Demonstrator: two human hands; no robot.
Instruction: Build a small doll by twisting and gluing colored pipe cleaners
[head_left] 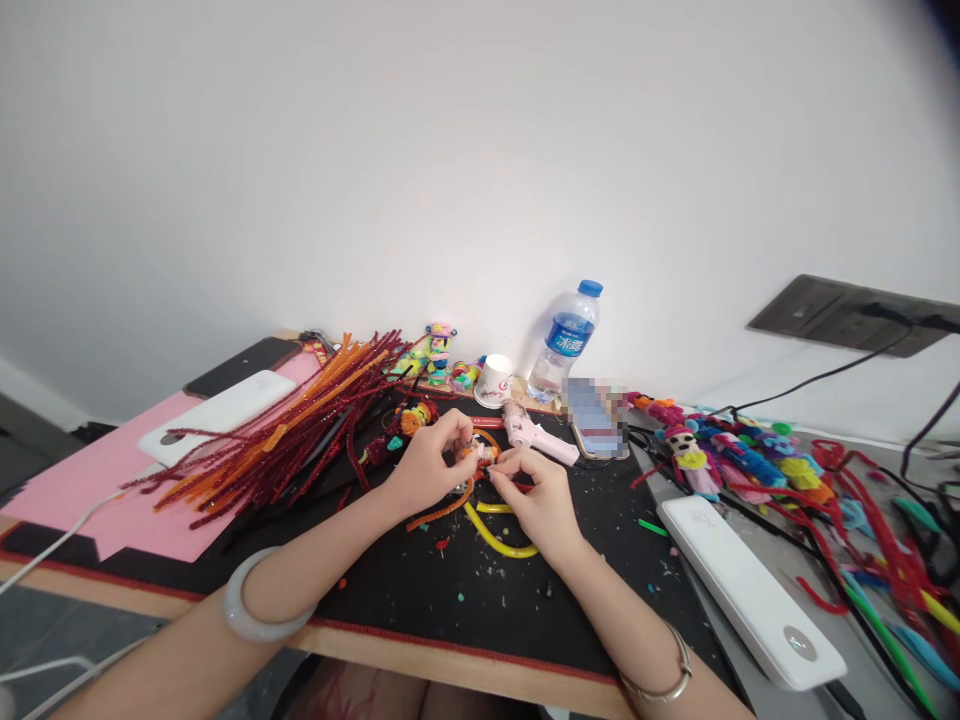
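Observation:
Near the middle of the black mat, my left hand (431, 465) and my right hand (544, 505) meet around a small orange pipe-cleaner doll (487, 455). The left thumb and forefinger pinch it from one side. On the other side the right fingertips are pressed together at its lower edge; fine detail between them is hidden. An orange pipe cleaner (442, 513) trails from below the left fingers, and a curved yellow pipe cleaner (499, 545) lies under the right hand. Just behind the hands rests a pink glue gun (551, 442). Another dark and orange doll (401, 435) lies left of them.
A bundle of red and orange pipe cleaners (277, 440) covers pink paper (82, 490) on the left. Behind stand a paper cup (495, 380) and a water bottle (568, 340). A phone (598, 420), finished dolls (690, 455) and a white power bank (750, 590) lie right.

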